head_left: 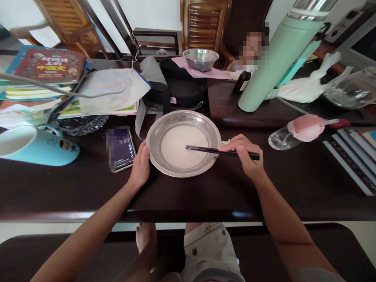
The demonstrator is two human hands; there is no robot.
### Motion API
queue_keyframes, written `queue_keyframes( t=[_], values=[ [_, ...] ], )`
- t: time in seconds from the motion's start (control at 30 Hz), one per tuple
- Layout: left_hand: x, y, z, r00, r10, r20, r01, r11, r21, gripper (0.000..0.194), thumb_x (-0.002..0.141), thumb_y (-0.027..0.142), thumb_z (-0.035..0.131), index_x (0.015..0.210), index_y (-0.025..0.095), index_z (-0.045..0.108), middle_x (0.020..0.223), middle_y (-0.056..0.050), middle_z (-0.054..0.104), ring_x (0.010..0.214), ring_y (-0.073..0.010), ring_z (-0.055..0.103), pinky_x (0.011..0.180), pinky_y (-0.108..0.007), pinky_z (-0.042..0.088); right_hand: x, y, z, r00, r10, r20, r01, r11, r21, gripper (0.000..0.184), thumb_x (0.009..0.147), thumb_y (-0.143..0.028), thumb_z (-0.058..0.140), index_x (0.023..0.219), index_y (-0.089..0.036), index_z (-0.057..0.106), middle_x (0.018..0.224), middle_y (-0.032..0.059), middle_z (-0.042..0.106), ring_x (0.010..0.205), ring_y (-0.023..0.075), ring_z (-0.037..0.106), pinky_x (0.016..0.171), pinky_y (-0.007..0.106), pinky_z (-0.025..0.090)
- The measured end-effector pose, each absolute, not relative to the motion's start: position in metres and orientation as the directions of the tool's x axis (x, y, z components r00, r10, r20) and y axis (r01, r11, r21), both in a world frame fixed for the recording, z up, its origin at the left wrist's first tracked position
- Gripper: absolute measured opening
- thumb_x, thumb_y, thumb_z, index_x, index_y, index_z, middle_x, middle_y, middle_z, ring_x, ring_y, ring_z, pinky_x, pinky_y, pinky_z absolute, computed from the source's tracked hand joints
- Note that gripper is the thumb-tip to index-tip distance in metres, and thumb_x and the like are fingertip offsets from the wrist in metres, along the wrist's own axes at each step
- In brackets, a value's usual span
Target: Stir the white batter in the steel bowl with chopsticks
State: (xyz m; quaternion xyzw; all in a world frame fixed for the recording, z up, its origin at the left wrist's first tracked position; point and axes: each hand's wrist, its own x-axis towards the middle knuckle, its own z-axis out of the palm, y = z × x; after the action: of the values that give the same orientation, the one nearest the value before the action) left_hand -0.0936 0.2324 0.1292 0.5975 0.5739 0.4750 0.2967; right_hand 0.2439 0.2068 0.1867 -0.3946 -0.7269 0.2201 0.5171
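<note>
From here, mid-frame, the left hand (pixel 140 166) holds the metal bowl (pixel 212 131) by its edge, the right hand (pixel 249 157) pinches chopsticks (pixel 210 150) at the pale liquid (pixel 180 137), seemingly stirring, which calls for steadiness.

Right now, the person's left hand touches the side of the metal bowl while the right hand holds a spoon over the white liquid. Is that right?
Not quite: the head view shows the right hand holding black chopsticks, not a spoon, over the white liquid. The left hand does touch the metal bowl's side.
</note>
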Motion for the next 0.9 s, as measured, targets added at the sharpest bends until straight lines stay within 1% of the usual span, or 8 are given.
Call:
queue_keyframes(
  t=[0.07,0.2,0.27,0.4,0.57,0.63,0.77,0.9],
  values=[
    [-0.0937,0.2324,0.1289,-0.110,0.968,0.227,0.400,-0.166,0.901,0.078,0.097,0.080,0.041,0.132,0.016,0.069,0.142,-0.016,0.068,0.137,-0.0339,0.060,0.121,-0.048,0.044,0.2439,0.2062,0.1862,-0.170,0.807,0.566,0.320,0.588,-0.743,0.039,0.109,-0.040,0.048,0.099,-0.032,0.085,0.089,0.0023,0.085,0.085,0.0236,0.067,0.080,0.044,0.054],
    [-0.0942,0.2325,0.1283,-0.114,0.964,0.240,0.405,-0.175,0.897,0.073,0.099,0.078,0.040,0.131,0.019,0.069,0.139,-0.013,0.070,0.136,-0.0311,0.061,0.121,-0.045,0.044,0.2398,0.2081,0.1851,-0.334,0.803,0.494,0.370,0.594,-0.715,0.033,0.104,-0.050,0.055,0.105,-0.032,0.083,0.107,0.0024,0.086,0.094,0.0247,0.069,0.087,0.046,0.056],
    [-0.0940,0.2324,0.1287,-0.113,0.965,0.237,0.405,-0.173,0.898,0.074,0.099,0.078,0.041,0.132,0.018,0.069,0.139,-0.013,0.070,0.136,-0.0313,0.061,0.120,-0.045,0.045,0.2400,0.2087,0.1850,-0.307,0.808,0.503,0.406,0.590,-0.698,0.030,0.104,-0.048,0.057,0.105,-0.032,0.083,0.110,0.0021,0.086,0.095,0.0248,0.069,0.089,0.046,0.054],
    [-0.0932,0.2319,0.1306,-0.112,0.966,0.232,0.416,-0.166,0.894,0.081,0.098,0.081,0.040,0.134,0.014,0.068,0.140,-0.017,0.069,0.137,-0.0343,0.060,0.121,-0.048,0.044,0.2439,0.2068,0.1856,-0.138,0.809,0.571,0.352,0.579,-0.736,0.037,0.108,-0.039,0.049,0.099,-0.032,0.084,0.092,0.0017,0.085,0.084,0.0236,0.068,0.081,0.044,0.052],
    [-0.0938,0.2325,0.1290,-0.119,0.968,0.222,0.405,-0.157,0.901,0.079,0.098,0.080,0.041,0.134,0.015,0.068,0.139,-0.017,0.069,0.137,-0.0352,0.060,0.121,-0.049,0.045,0.2412,0.2073,0.1865,-0.313,0.799,0.513,0.357,0.599,-0.717,0.035,0.105,-0.050,0.054,0.105,-0.032,0.083,0.103,0.0015,0.086,0.091,0.0242,0.069,0.085,0.045,0.053],
    [-0.0943,0.2330,0.1276,-0.122,0.967,0.223,0.395,-0.159,0.905,0.079,0.097,0.080,0.042,0.134,0.015,0.068,0.138,-0.017,0.070,0.136,-0.0347,0.061,0.121,-0.048,0.044,0.2416,0.2086,0.1862,-0.295,0.803,0.518,0.398,0.596,-0.697,0.034,0.104,-0.051,0.056,0.105,-0.032,0.083,0.106,0.0019,0.086,0.092,0.0248,0.070,0.086,0.046,0.054],
    [-0.0946,0.2334,0.1264,-0.116,0.964,0.238,0.381,-0.178,0.907,0.077,0.098,0.079,0.043,0.133,0.016,0.070,0.137,-0.017,0.071,0.134,-0.0348,0.062,0.121,-0.049,0.045,0.2457,0.2084,0.1854,-0.111,0.812,0.574,0.367,0.570,-0.735,0.041,0.108,-0.046,0.048,0.094,-0.030,0.084,0.090,0.0037,0.085,0.085,0.0247,0.071,0.080,0.045,0.054],
    [-0.0942,0.2329,0.1272,-0.122,0.965,0.231,0.392,-0.167,0.904,0.077,0.098,0.079,0.042,0.133,0.016,0.069,0.136,-0.015,0.071,0.134,-0.0325,0.062,0.120,-0.045,0.045,0.2419,0.2061,0.1868,-0.266,0.808,0.526,0.289,0.587,-0.756,0.037,0.107,-0.043,0.052,0.091,-0.026,0.081,0.098,0.0058,0.086,0.090,0.0233,0.077,0.085,0.043,0.057]
  ],
)
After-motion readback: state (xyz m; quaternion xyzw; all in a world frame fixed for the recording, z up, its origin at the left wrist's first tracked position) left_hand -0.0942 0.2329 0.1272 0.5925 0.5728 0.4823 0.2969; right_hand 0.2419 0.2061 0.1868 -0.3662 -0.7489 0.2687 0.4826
